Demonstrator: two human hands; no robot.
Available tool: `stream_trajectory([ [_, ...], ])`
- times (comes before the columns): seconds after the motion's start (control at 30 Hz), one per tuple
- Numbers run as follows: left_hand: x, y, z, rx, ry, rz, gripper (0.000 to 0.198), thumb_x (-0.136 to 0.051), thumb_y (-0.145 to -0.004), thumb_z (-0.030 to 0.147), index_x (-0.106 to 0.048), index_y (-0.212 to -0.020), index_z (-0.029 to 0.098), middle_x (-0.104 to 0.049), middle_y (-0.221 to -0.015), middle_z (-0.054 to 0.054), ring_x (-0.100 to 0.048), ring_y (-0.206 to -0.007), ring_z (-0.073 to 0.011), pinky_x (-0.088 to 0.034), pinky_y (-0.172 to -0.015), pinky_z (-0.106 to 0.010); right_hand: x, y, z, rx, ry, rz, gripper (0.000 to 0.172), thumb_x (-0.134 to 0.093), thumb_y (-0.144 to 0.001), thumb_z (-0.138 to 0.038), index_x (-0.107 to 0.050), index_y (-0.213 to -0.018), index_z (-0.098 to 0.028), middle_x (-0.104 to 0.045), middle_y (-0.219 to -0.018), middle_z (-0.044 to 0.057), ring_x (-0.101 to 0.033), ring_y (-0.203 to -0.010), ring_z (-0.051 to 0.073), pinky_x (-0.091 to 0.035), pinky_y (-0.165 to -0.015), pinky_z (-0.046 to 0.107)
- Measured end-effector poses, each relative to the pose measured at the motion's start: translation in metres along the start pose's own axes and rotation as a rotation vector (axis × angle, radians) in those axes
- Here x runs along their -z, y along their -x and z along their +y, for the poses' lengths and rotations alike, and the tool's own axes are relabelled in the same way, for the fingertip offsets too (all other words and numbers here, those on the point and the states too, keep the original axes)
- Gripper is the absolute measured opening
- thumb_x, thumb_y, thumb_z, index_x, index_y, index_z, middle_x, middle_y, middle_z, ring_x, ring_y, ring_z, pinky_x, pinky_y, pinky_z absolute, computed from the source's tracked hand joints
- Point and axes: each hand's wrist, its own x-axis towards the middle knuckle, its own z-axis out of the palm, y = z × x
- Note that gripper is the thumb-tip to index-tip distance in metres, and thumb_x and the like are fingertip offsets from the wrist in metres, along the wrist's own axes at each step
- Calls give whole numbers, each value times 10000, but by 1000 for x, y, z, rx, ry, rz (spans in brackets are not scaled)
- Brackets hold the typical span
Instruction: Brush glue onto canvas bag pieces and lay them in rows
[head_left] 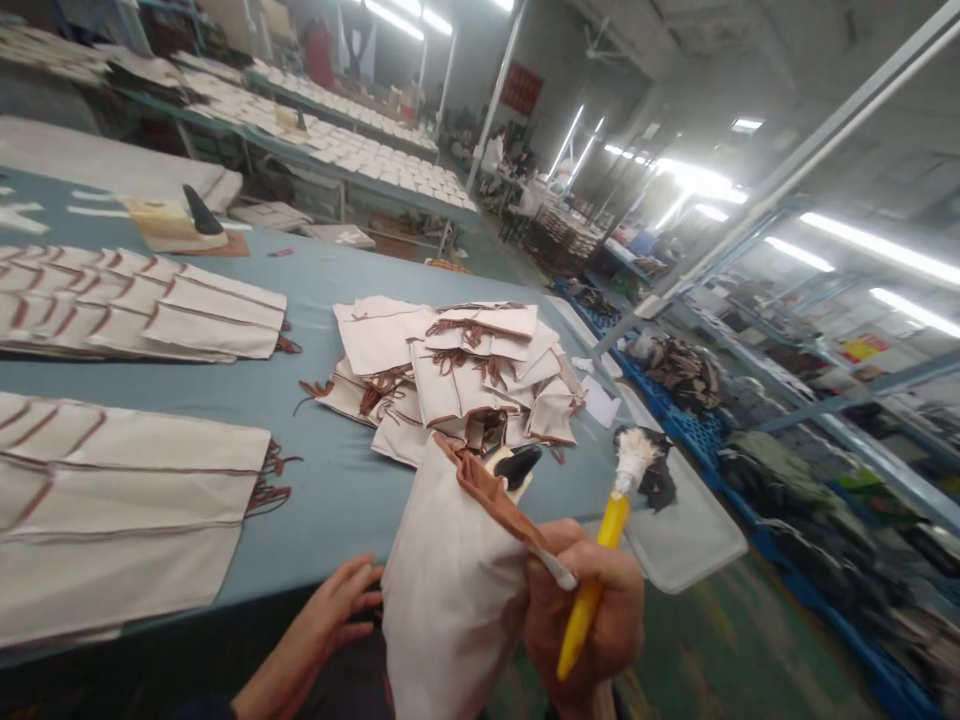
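Observation:
My right hand (581, 605) is closed around a brush with a yellow handle (592, 590) and pale bristles tipped upward. The same hand pinches the brown-trimmed edge of a cream cloth piece (454, 570), which hangs upright in front of me. My left hand (341, 610) is beside the cloth's left side, fingers apart; whether they touch it I cannot tell. Just behind the cloth's top edge, a black handle (517, 466) on a pale base pokes out, the rest hidden. A loose heap of cream cloth pieces (457, 370) with brown ties lies beyond on the blue-green table (322, 420).
Overlapping rows of cream cloth pieces (127, 510) lie along the left. A black-handled tool on a wooden board (184, 225) sits at the far left. A white plastic tray (697, 540) stands at the table's right end, by a metal frame and a blue crate (697, 430) of dark cloth.

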Motion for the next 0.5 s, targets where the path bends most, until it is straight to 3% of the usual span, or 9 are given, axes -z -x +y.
stream_trajectory([
  [0.1, 0, 0, 9, -37, 32, -48, 765, -793, -697, 815, -711, -1267, 312, -736, -1420, -124, -624, -1392, -384, -510, -1127, -511, -2, -3, -14, 46, 24, 53, 237, -771, -939, -344, -555, -856, -295, -674, -661, -37, -565, -501, 136, -406, -529, 267],
  [0.27, 4, -9, 36, -118, 85, -142, 924, -793, -629, 890, -662, -1328, 300, -774, -1326, -129, -622, -1384, -411, -429, -1199, -554, -2, -1, -38, -55, 90, 101, 311, -765, -937, -482, -550, -828, -284, -602, -618, -47, -578, -539, 154, -436, -581, 288],
  [0.4, -6, -19, 57, -147, 116, -242, 853, -793, -638, 890, -720, -1185, 239, -776, -1261, -138, -689, -1254, -377, -527, -1083, -492, -5, 6, -59, -119, 51, 127, 386, -766, -930, -545, -526, -791, -276, -545, -591, -62, -473, -475, 117, -338, -492, 252],
  [0.5, -23, -17, 67, -123, 109, -339, 856, -849, -582, 868, -756, -1098, 191, -791, -1205, -152, -756, -1025, -319, -612, -862, -402, -3, 10, -66, -114, -41, 69, 380, -768, -940, -497, -505, -786, -271, -496, -556, -85, -393, -428, 98, -254, -431, 225],
])
